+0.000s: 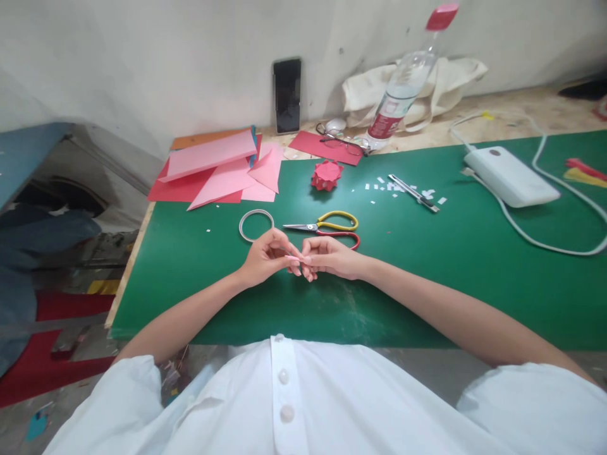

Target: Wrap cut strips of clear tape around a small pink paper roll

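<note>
Left hand (265, 256) and right hand (332, 258) pinch pink strip (298, 259)

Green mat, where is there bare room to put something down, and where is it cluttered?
Bare green mat lies right of the scissors, between them and the power bank's cable, and along the near edge. Another patch sits left of the tape ring. It is crowded at the back: pink paper sheets, the folded red paper piece and white scraps.
</note>
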`<control>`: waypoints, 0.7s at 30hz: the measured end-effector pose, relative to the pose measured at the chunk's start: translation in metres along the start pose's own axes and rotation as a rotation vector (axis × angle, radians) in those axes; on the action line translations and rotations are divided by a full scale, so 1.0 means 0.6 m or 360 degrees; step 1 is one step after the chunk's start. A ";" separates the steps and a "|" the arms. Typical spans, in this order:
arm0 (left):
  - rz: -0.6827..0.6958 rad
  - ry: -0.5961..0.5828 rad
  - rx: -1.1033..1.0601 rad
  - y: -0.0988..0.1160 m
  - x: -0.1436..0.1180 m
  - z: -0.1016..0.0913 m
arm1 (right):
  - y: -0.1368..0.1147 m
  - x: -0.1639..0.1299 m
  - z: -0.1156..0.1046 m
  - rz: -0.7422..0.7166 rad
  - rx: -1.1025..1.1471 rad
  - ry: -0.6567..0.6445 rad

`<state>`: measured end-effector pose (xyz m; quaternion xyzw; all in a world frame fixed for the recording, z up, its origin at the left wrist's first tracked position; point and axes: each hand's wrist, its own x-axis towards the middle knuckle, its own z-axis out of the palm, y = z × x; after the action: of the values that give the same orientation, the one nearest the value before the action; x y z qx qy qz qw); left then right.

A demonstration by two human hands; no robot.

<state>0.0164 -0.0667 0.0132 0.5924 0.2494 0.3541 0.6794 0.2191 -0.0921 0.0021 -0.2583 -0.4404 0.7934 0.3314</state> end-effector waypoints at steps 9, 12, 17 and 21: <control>-0.0159 -0.0112 0.0007 0.001 0.001 -0.006 | -0.002 -0.001 0.000 -0.0041 -0.0210 -0.0198; -0.0235 -0.0244 0.0024 0.000 0.002 -0.007 | -0.011 -0.002 0.003 0.0051 -0.0407 -0.0259; -0.0126 -0.0240 0.0047 -0.005 0.007 -0.012 | -0.015 0.001 0.009 0.0079 -0.0496 -0.0175; -0.0088 -0.0086 0.0175 -0.008 0.011 -0.016 | -0.005 0.005 0.013 -0.0087 -0.0523 0.0178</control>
<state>0.0138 -0.0558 0.0071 0.6310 0.2663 0.3046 0.6619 0.2126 -0.0927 0.0078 -0.3406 -0.5518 0.6859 0.3302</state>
